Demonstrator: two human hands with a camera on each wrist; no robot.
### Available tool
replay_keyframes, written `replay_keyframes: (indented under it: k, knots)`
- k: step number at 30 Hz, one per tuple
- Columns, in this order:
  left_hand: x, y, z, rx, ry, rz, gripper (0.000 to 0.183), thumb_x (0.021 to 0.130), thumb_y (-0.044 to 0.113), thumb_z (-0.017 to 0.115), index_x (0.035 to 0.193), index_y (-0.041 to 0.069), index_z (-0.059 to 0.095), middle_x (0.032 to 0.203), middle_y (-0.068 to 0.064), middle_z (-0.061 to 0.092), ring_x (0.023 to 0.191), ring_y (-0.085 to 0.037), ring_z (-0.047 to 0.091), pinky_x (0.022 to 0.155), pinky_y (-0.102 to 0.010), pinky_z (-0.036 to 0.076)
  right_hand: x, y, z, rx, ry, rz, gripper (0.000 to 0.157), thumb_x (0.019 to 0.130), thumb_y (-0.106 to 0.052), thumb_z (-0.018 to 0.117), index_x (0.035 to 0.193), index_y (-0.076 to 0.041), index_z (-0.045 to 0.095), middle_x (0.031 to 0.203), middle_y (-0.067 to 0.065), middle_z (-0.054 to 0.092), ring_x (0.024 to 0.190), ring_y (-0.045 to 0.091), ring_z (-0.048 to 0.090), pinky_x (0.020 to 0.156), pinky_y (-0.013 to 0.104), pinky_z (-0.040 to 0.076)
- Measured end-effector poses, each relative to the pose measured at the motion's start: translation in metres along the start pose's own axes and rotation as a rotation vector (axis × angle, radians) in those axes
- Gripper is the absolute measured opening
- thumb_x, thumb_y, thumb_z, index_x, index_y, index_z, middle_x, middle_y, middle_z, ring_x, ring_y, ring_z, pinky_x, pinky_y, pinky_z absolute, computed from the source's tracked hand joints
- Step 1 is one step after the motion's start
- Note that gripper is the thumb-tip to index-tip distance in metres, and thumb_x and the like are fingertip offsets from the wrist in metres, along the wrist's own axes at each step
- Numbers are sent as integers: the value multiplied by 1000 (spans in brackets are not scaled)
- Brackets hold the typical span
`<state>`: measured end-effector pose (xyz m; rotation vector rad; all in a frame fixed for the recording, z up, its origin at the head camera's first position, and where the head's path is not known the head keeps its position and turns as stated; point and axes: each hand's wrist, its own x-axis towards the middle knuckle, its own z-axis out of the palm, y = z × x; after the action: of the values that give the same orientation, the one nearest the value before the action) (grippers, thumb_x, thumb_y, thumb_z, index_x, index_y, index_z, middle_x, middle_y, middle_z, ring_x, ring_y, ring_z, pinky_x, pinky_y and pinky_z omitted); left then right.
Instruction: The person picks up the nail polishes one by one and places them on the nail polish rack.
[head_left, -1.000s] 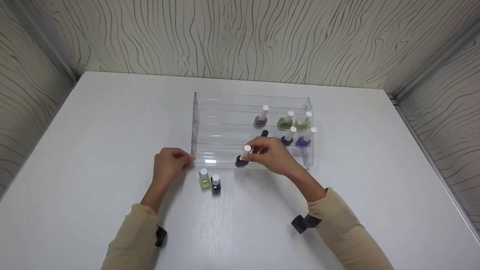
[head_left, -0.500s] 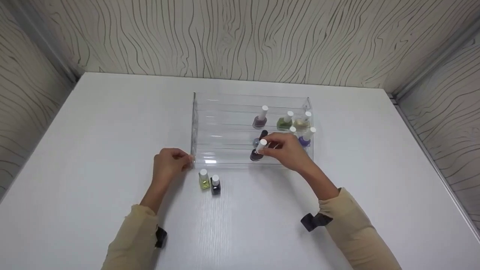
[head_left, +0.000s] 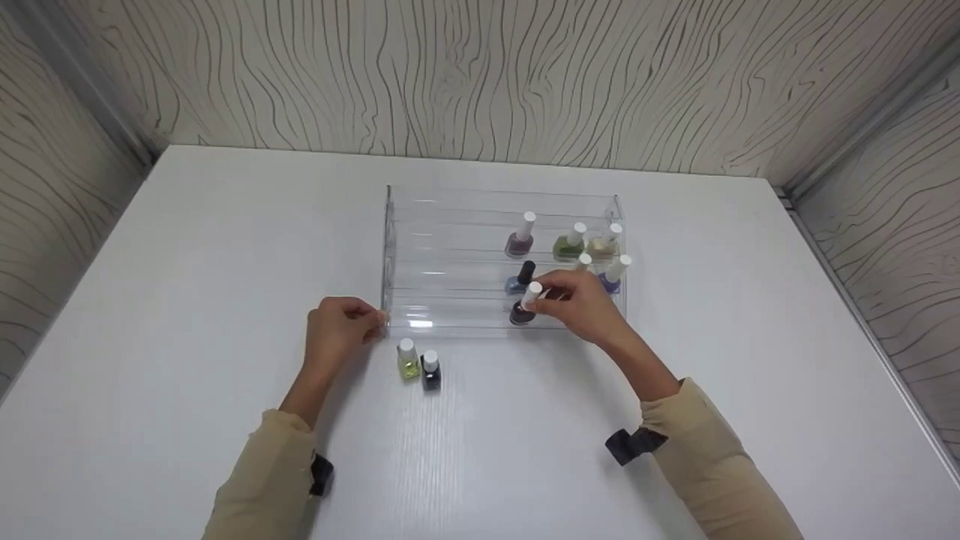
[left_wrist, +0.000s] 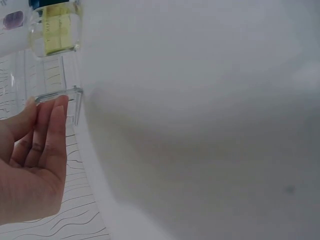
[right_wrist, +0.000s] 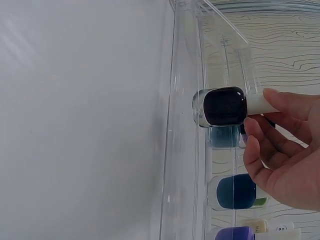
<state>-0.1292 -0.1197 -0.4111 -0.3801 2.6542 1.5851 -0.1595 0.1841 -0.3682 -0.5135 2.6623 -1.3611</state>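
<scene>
My right hand (head_left: 577,304) pinches the white cap of a dark nail polish bottle (head_left: 522,312) over the front tier of a clear stepped rack (head_left: 450,306). In the right wrist view this bottle (right_wrist: 224,106) shows nearly black polish, with thumb and fingertips on its cap. A blue bottle with a black cap (head_left: 517,283) stands just behind it, one tier up. My left hand (head_left: 339,330) holds the rack's front left corner; the left wrist view shows thumb and fingers around the clear edge (left_wrist: 77,107). Near that corner, a yellow bottle (head_left: 409,365) and a black bottle (head_left: 431,375) stand on the table.
A mauve bottle (head_left: 519,244), a green bottle (head_left: 568,247) and a pale gold bottle (head_left: 602,247) stand on a higher tier. A purple bottle (head_left: 611,281) is at the right, beside a teal bottle (right_wrist: 236,191). A wood-grain-patterned wall (head_left: 450,82) rises behind the white table (head_left: 247,225).
My right hand has moved right along the front tier with the dark nail polish bottle, bringing the blue bottle behind it into view. My left hand stays at the rack's corner.
</scene>
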Motion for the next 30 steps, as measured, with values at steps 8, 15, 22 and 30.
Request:
replay_keyframes:
  k: [8, 15, 22, 30]
  knots:
    - [0, 0, 0, 2, -7, -18, 8, 82, 5, 66, 79, -3, 68, 71, -10, 63, 60, -15, 59, 55, -22, 48, -2, 5, 3, -9, 1, 39, 19, 77, -4, 70, 95, 2, 68, 85, 8, 64, 74, 17, 55, 65, 27, 45]
    - [0, -1, -1, 5, -4, -2, 9, 81, 5, 66, 78, -3, 68, 70, -9, 64, 60, -16, 61, 53, -22, 48, -3, 7, 5, 11, 8, 46, 21, 76, -5, 71, 95, 3, 68, 84, 9, 64, 73, 17, 54, 63, 25, 44]
    - [-1, -1, 0, 5, 1, 5, 9, 82, 5, 66, 78, -3, 68, 69, -9, 64, 58, -14, 60, 53, -22, 48, -2, 9, 8, 21, 20, 50, 20, 75, -4, 72, 93, 3, 69, 82, 7, 64, 72, 14, 53, 61, 23, 44]
    - [-1, 0, -1, 9, -4, -9, 10, 82, 6, 66, 79, -3, 68, 71, -9, 64, 60, -15, 59, 53, -21, 47, -3, 10, 10, 17, 26, 56, 21, 75, -6, 73, 94, 3, 68, 82, 7, 64, 72, 15, 53, 60, 24, 43]
